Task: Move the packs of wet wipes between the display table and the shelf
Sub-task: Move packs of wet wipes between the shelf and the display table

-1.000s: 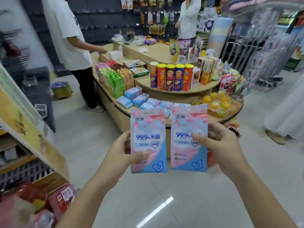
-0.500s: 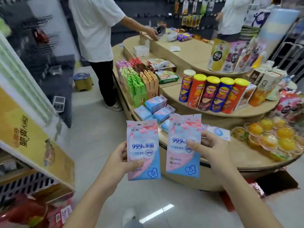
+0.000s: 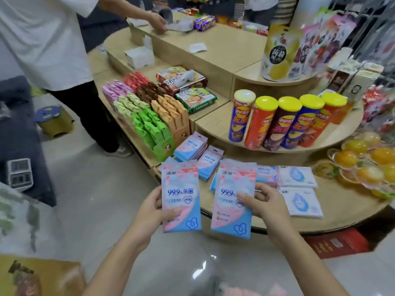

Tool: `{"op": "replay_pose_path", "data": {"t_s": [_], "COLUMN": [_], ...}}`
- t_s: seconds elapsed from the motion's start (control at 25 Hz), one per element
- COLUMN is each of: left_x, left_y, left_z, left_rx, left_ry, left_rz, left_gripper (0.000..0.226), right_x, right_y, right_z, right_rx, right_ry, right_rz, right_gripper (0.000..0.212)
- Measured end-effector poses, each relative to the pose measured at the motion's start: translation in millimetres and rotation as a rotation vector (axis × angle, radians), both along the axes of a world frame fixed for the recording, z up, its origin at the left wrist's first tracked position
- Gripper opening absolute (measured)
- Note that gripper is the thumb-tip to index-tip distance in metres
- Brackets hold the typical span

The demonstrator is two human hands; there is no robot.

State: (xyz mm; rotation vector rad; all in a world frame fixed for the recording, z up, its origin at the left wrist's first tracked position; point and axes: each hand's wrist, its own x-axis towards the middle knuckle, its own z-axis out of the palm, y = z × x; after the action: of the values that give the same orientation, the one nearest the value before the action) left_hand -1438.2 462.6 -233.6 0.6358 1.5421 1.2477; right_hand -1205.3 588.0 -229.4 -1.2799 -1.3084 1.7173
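My left hand point(image 3: 149, 212) grips a pink-and-blue pack of wet wipes point(image 3: 181, 195) by its left edge, thumb on the front. My right hand point(image 3: 264, 204) holds a second matching pack point(image 3: 229, 201) by its right edge. Both packs stand upright, side by side, over the front rim of the wooden display table point(image 3: 333, 216). More pink-and-blue packs lie stacked on the table point(image 3: 192, 146) just behind them, and white packs with a blue drop point(image 3: 299, 189) lie to the right.
A person in a white shirt point(image 3: 44, 39) stands at the table's left side, reaching over the counter. Crisp tubes point(image 3: 284, 122) fill the raised tier, jelly cups point(image 3: 363, 165) the right. A yellow shelf sign point(image 3: 38, 276) is at bottom left; red boxes point(image 3: 335, 244) under the table.
I have come closer to the display table, so the two held packs are now over its front rim beside the stacked wipes. Both hands keep the same hold.
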Motion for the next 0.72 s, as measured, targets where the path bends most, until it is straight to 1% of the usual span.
{"op": "replay_pose_path", "data": {"t_s": [0.16, 0.28, 0.36, 0.56, 0.72], "left_x": [-24.8, -37.7, -47.8, -68.2, -84.9], "left_y": [61.9, 99.2, 119.8, 162.0, 188.5], "left_z": [-25.7, -42.2, -54.3, -82.9, -109.2], "left_rx": [-0.051, -0.090, -0.114, -0.180, -0.224], "left_ry": [-0.049, -0.088, -0.113, -0.172, -0.166], "left_rz": [-0.058, -0.074, -0.097, -0.211, -0.323], "left_gripper": [0.064, 0.066, 0.068, 0.068, 0.061], "right_x": [-25.3, -44.6, -58.6, -93.6, -116.6], "right_y": [45.9, 79.9, 98.7, 118.8, 120.7], "right_z": [-27.1, -43.4, -53.9, -78.9, -105.1], "right_rx": [-0.068, -0.101, -0.134, -0.196, -0.232], "right_ry": [-0.019, -0.056, -0.072, -0.089, -0.071], "right_rz": [-0.073, -0.091, -0.101, -0.134, -0.231], "right_gripper": [0.023, 0.028, 0.027, 0.025, 0.024]}}
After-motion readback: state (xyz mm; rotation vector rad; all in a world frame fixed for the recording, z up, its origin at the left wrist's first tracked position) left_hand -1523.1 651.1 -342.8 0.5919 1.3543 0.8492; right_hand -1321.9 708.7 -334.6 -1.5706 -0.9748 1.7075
